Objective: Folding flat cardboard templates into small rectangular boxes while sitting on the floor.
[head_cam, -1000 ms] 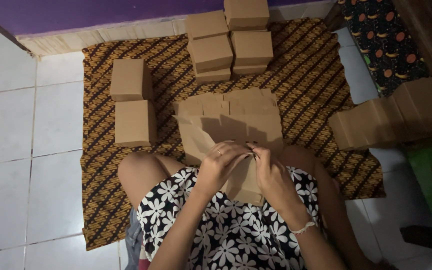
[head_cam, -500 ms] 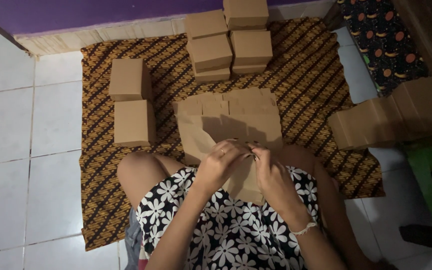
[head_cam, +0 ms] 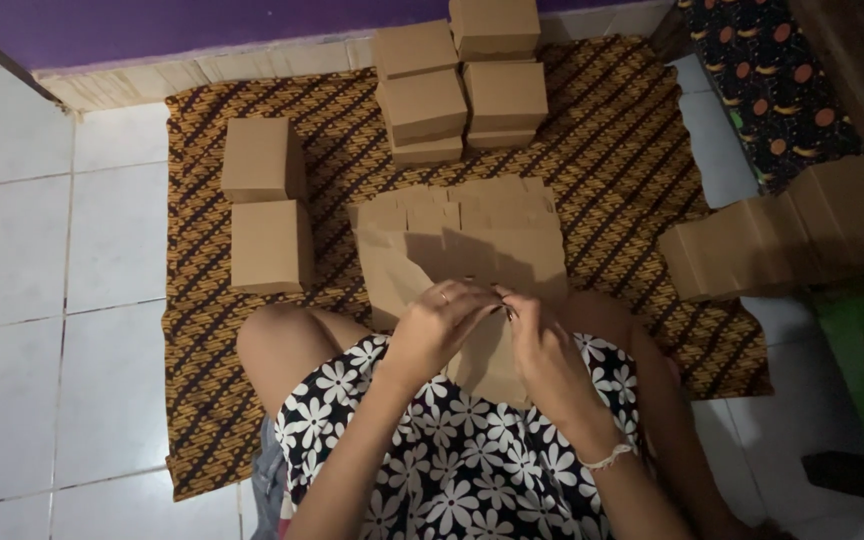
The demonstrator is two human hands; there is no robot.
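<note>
Both hands meet over the lap, near the middle of the scene. The left hand (head_cam: 439,325) and the right hand (head_cam: 542,345) each pinch the top edge of a flat brown cardboard blank (head_cam: 487,360) between thumb and curled fingers; the dim light makes the exact grip hard to read, but it looks like a fold being pressed. The blank stands tilted against a stack of flat blanks (head_cam: 472,235) on the patterned mat (head_cam: 632,190). Two folded boxes (head_cam: 267,205) sit to the left, more boxes (head_cam: 462,80) lie far, and a leaning row of blanks (head_cam: 782,240) is at the right.
</note>
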